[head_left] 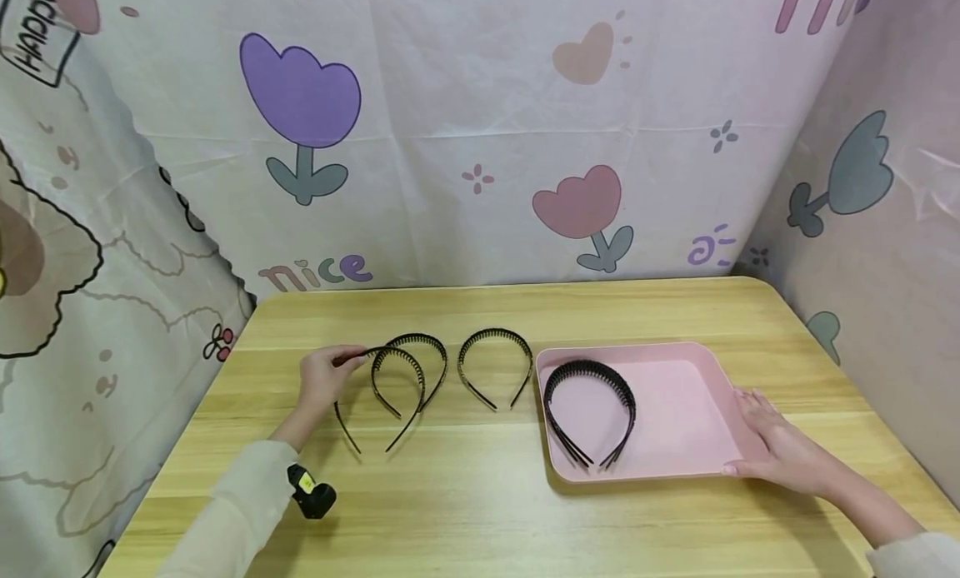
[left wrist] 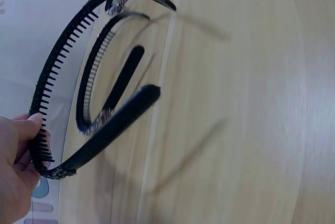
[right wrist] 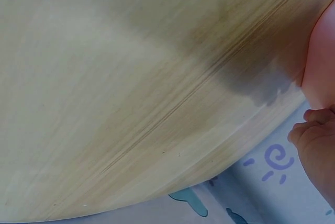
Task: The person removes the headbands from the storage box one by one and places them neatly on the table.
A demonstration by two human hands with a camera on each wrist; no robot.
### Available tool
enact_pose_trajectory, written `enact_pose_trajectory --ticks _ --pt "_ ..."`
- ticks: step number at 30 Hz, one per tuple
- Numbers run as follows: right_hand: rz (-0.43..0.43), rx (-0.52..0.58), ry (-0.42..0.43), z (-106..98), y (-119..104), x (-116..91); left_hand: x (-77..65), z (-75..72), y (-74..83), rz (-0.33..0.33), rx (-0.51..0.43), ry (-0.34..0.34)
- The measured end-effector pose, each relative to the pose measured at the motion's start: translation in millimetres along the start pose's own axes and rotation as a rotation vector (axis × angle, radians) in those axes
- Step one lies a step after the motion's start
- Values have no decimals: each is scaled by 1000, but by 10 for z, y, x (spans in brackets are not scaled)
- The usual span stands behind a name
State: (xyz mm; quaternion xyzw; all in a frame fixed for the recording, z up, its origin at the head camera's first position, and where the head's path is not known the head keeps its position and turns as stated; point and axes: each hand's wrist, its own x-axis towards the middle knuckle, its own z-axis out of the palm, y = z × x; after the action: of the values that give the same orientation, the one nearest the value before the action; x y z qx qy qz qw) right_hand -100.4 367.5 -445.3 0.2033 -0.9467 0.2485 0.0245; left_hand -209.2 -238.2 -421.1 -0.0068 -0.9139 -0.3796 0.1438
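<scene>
My left hand (head_left: 324, 378) pinches a black toothed headband (left wrist: 52, 67) by its arched side, thumb on the band. Its free ends hang over the wooden table, casting shadows in the left wrist view. Behind it on the table lies a second black headband (head_left: 445, 363), which it overlaps in the head view. A third headband (head_left: 495, 332) lies to the right. Several black headbands (head_left: 588, 368) lie closely stacked in the left part of a pink tray (head_left: 678, 411). My right hand (head_left: 780, 445) rests against the tray's right side, fingers extended along the rim and thumb near the front corner.
The wooden table (head_left: 450, 511) reaches back to a printed cloth (head_left: 435, 220), with more cloth hanging at both sides. A black device with a yellow patch (head_left: 311, 492) sits at my left sleeve.
</scene>
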Motion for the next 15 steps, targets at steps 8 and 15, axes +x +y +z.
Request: enact_pose_trajectory --ticks 8,15 --pt "-3 0 3 -19 -7 14 11 -131 -162 58 53 55" --pt "9 -2 -9 -18 -20 15 58 -267 -301 60 62 64"
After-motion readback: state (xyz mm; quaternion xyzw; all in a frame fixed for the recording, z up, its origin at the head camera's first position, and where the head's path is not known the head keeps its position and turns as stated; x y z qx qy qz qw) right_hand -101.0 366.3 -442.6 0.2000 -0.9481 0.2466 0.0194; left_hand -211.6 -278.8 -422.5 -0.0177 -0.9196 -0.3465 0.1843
